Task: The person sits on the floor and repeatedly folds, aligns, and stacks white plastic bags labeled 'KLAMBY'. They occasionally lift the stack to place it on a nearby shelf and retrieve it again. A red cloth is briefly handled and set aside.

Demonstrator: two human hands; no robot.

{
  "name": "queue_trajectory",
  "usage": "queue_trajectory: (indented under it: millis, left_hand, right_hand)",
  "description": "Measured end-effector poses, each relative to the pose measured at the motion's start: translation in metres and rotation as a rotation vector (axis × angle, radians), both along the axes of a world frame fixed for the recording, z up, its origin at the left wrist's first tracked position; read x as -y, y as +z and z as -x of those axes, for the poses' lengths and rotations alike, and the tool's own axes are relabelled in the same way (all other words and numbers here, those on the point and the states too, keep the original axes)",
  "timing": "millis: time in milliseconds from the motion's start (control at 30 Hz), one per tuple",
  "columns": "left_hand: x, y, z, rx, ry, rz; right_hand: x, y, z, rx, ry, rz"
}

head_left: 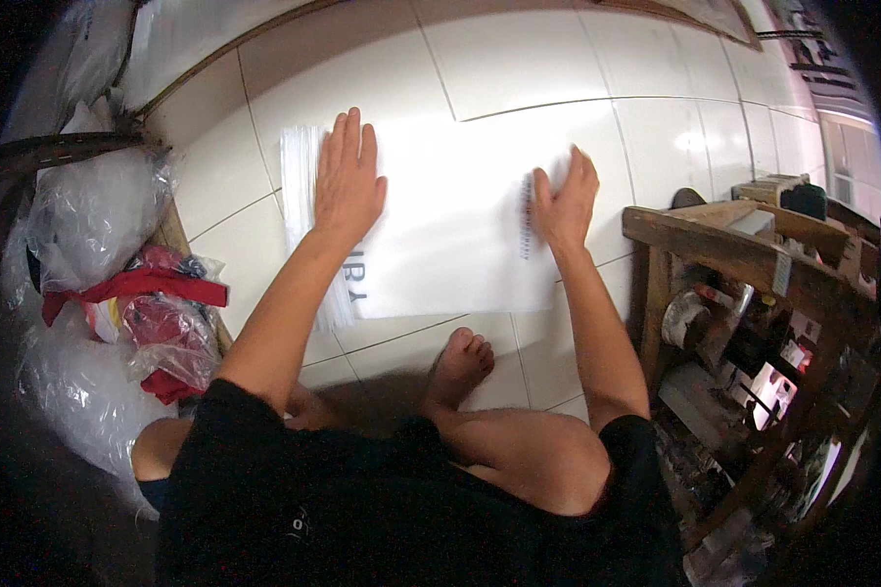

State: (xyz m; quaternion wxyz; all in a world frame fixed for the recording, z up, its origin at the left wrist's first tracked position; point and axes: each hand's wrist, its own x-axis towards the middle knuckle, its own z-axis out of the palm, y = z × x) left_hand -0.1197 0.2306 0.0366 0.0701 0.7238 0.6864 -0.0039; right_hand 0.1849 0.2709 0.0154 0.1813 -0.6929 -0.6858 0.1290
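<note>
A flat stack of white printed sheets, perhaps plastic bags (pixel 450 225), lies on the tiled floor in front of me. Its layered edges fan out along the left side, and dark print shows near both ends. My left hand (pixel 348 181) lies flat on the left part of the stack, fingers stretched out. Over the right end is my right hand (pixel 566 201), slightly blurred, with its thumb spread from the fingers and nothing visible between them. Whether it touches the top sheet I cannot tell. My bare foot (pixel 460 362) rests just below the near edge.
Clear plastic bags (pixel 98 215) pile up on the left, with a red cloth item (pixel 157 289) among them. A wooden bench or shelf (pixel 715 235) crowded with odds and ends stands on the right. White floor tiles (pixel 519 59) extend beyond the stack.
</note>
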Motion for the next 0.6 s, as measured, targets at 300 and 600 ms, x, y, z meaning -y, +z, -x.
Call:
queue_trajectory:
  millis: [300,600]
  left_hand:
    - [0.028,0.000,0.038,0.323,0.818,0.237]
    - [0.026,-0.005,0.017,0.125,0.787,0.245]
  right_hand:
    - [0.039,-0.001,-0.036,0.010,-0.208,0.429]
    - [0.040,0.000,-0.025,0.038,-0.150,0.442]
